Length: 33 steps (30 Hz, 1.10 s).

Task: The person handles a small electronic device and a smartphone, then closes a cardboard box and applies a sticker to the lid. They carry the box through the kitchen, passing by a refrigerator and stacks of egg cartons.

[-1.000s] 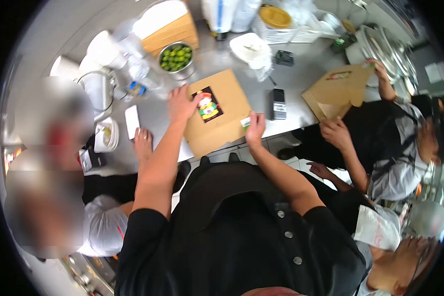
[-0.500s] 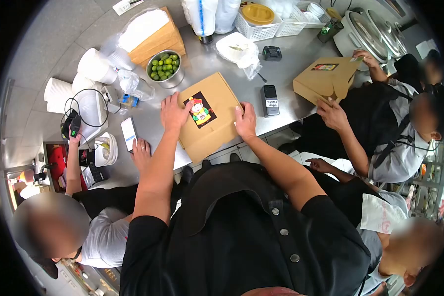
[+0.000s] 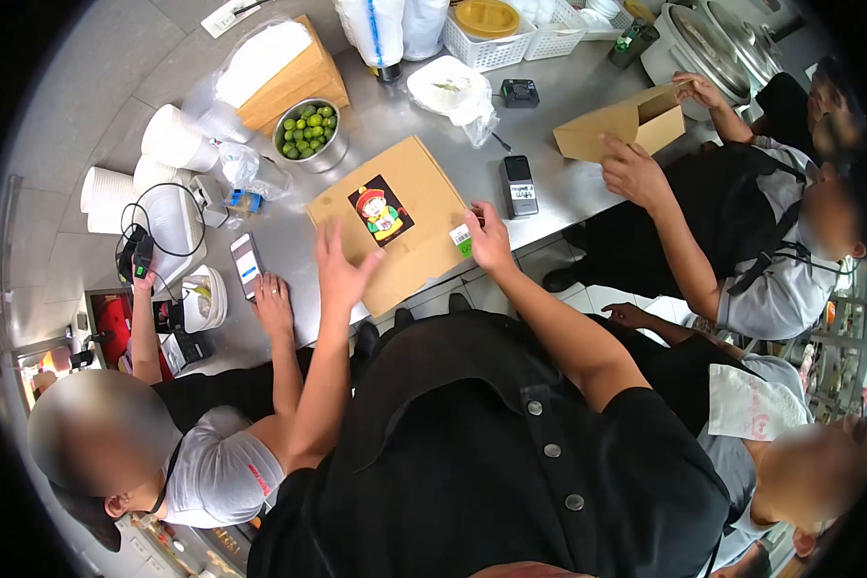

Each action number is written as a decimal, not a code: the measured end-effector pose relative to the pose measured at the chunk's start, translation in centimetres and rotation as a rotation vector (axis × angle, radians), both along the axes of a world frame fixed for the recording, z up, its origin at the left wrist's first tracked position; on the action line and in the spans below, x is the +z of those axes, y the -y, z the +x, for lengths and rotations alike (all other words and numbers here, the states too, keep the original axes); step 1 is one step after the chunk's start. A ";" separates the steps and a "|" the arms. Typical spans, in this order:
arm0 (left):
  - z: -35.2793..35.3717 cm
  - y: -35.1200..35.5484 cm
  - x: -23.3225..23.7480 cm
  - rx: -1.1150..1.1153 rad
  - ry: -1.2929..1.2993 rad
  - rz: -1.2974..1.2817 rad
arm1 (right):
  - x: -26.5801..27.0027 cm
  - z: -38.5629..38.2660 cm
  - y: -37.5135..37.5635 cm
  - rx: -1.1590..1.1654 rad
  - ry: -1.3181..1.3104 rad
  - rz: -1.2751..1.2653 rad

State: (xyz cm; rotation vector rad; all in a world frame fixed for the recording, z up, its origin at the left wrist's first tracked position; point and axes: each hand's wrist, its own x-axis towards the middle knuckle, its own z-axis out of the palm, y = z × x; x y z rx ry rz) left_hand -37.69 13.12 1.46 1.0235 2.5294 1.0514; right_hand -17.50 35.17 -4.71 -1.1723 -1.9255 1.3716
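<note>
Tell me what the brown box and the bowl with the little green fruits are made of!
The box looks like cardboard: plain brown and matte, with flat panels and a printed sticker on top. The bowl seems to be metal, probably stainless steel: its silver-grey wall is shiny and catches the light.

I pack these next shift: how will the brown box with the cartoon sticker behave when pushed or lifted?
The cardboard box lies wide and flat, so it probably won't tip or roll. On the smooth steel counter it likely slides easily. Its closed top looks stiff.
</note>
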 end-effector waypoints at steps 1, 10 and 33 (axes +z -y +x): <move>1.4 1.0 0.8 -0.001 -0.002 0.002 | 0.0 0.2 0.0 0.026 -0.028 -0.011; 4.5 1.9 0.9 -0.202 -0.098 -0.323 | 3.4 0.7 -0.3 0.195 0.091 0.072; 3.1 2.1 -5.4 0.262 0.712 0.427 | -1.1 -0.7 -4.7 0.303 0.098 -0.085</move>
